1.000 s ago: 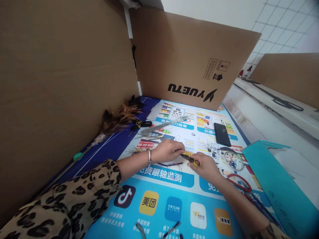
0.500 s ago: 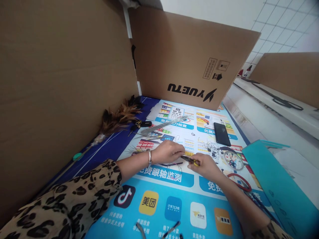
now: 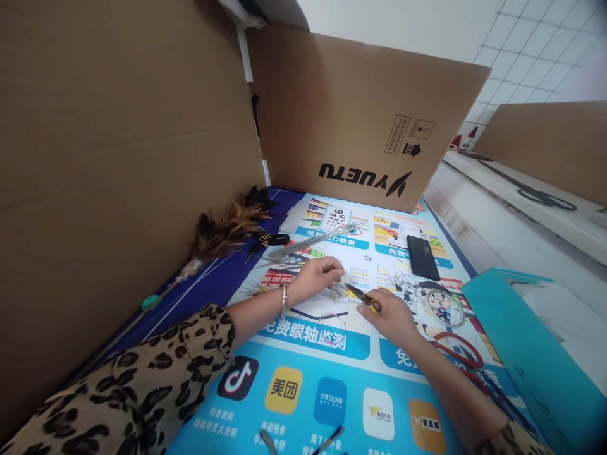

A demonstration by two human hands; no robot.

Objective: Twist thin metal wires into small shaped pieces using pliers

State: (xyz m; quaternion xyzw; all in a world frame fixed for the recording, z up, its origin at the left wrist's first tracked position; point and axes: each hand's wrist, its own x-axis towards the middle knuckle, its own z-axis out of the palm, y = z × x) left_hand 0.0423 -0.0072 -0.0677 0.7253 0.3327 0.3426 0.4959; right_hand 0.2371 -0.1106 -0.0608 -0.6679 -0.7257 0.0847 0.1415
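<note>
Cardboard screens the worktop [image 3: 237, 273], whose middle serves as the clock's centre. Largest is a plain brown panel [image 3: 118, 126] rising at ten o'clock, followed by a printed panel [image 3: 327, 107] with upside-down lettering at twelve. Over the dark blue surface lies a blue-and-white printed sheet [image 3: 306, 357]. At four o'clock a teal folder [image 3: 515, 341] sits along the right edge, and at ten a brown feather duster [image 3: 227, 230] leans by the plain panel. One bundle of thin silver rods [image 3: 313, 243] lies slantwise at eleven.

Just off the middle at ten o'clock, the left hand [image 3: 318, 279] pinches thumb against fingers on some fine wires; a loose wisp shows right below the fingertips. Just off the middle at four, the right hand [image 3: 389, 315] is wrapped around the yellow handles of a pair of pliers. Farther out at two rests a black phone [image 3: 423, 258]. Close to three is a round clear dish [image 3: 444, 308].

Smaller again, the pliers [image 3: 363, 296] sit at the very centre, pointing toward ten, their tips near the left fingertips but apart from them; whether the jaws are parted, I cannot tell. Slightest are the fine wires [image 3: 338, 291].
</note>
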